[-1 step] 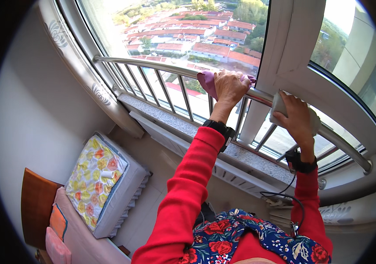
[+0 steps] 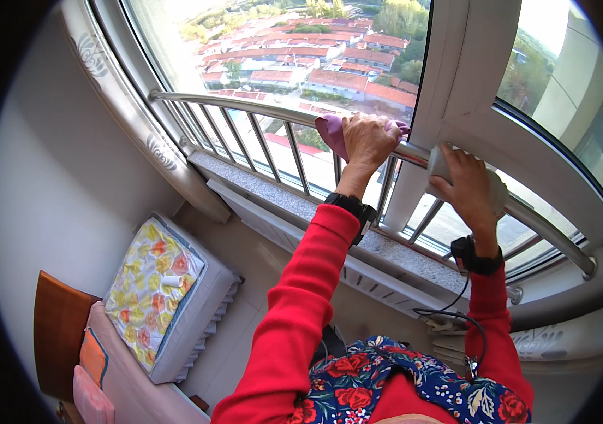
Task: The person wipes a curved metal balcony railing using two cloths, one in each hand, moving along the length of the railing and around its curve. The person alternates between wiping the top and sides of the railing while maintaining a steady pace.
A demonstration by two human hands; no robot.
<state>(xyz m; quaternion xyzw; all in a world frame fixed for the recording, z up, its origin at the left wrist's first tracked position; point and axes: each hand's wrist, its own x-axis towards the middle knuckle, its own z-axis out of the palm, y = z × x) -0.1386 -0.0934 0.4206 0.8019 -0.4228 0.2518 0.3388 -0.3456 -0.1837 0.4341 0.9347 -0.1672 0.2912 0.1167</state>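
A polished metal railing runs across the window in front of me. My left hand is closed over its top bar with a purple cloth bunched beneath the fingers. Farther right along the same bar, my right hand is wrapped round a pale grey cloth. That cloth lies against the rail and shows on both sides of the hand. Each wrist wears a black strapped device; a cable trails from the right one.
Below the railing are a speckled stone sill and a white radiator. A patterned curtain hangs at the left. Behind it stand a small bed with a flowered cover and a wooden headboard. Red-roofed houses show outside.
My right hand and the grey cloth have shifted slightly left along the rail. My left hand stays in place on the purple cloth.
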